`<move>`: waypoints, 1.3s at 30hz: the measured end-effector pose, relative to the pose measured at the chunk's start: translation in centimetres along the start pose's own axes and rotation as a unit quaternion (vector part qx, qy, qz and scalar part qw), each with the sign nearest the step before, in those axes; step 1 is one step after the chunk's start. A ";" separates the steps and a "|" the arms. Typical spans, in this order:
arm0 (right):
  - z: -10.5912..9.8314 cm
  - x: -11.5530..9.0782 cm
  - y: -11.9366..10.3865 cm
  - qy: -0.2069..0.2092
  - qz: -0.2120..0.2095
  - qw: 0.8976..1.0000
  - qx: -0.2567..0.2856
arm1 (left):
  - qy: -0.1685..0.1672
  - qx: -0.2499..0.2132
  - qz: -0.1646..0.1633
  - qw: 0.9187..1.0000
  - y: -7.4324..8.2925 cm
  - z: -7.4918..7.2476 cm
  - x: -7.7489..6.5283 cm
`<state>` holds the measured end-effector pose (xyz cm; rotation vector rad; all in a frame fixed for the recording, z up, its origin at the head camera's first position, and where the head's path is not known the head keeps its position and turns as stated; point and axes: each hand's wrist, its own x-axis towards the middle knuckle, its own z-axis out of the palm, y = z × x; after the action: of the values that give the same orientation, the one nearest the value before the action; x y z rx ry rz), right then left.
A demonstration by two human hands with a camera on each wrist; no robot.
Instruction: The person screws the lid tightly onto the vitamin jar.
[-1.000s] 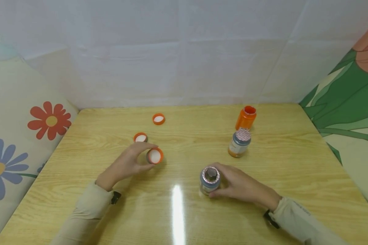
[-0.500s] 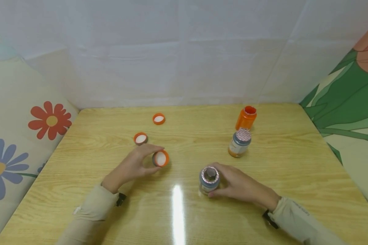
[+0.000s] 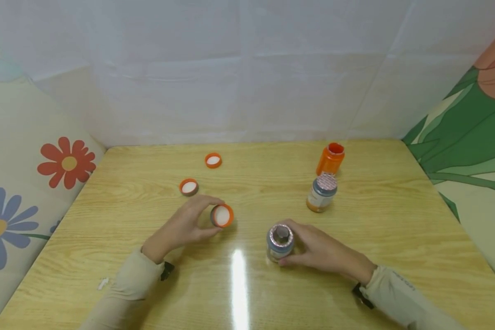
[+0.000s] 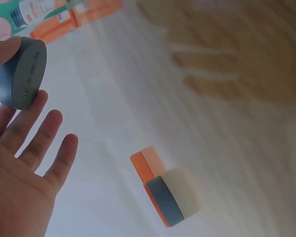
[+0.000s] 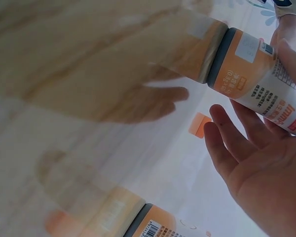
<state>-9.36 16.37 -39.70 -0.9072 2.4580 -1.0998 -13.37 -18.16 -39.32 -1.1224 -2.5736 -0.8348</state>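
Note:
In the head view my left hand pinches a bottle cap between thumb and finger, its orange rim and white liner facing the camera. The cap's grey outer face shows in the left wrist view, with the other fingers spread below it. My right hand grips a pill bottle from its right side. This bottle stands upright on the table, its foil seal torn open and its mouth dark. In the right wrist view the bottle's orange-and-white label lies between thumb and fingers.
Behind the right hand stands another pill bottle with its foil seal whole. An open orange bottle stands behind that. Two caps lie liner up, a grey-sided one and an orange one. A white scrap lies beside my left sleeve.
My left hand has moved right and slightly nearer with the cap, toward the gripped bottle. The white scrap by the sleeve is uncovered. The right hand and bottle have barely shifted.

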 end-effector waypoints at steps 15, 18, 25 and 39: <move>0.0 0.0 0.0 0.010 -0.017 1.000 -0.018 | 0.008 -0.003 0.029 1.000 1.2 0.3 0.4; 0.1 0.0 0.0 0.011 -0.013 1.000 -0.017 | 0.011 -0.005 0.035 0.999 1.4 0.4 0.6; 0.1 0.1 0.0 0.008 -0.018 1.000 -0.024 | 0.015 -0.016 0.048 0.999 1.7 0.7 0.7; 0.0 0.3 0.2 0.010 -0.010 1.000 0.000 | 0.023 -0.024 0.075 0.997 2.5 1.2 1.5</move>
<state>-9.67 16.33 -39.82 -0.9259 2.4711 -1.1203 -12.52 -15.22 -38.65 -1.2760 -2.4090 -0.8802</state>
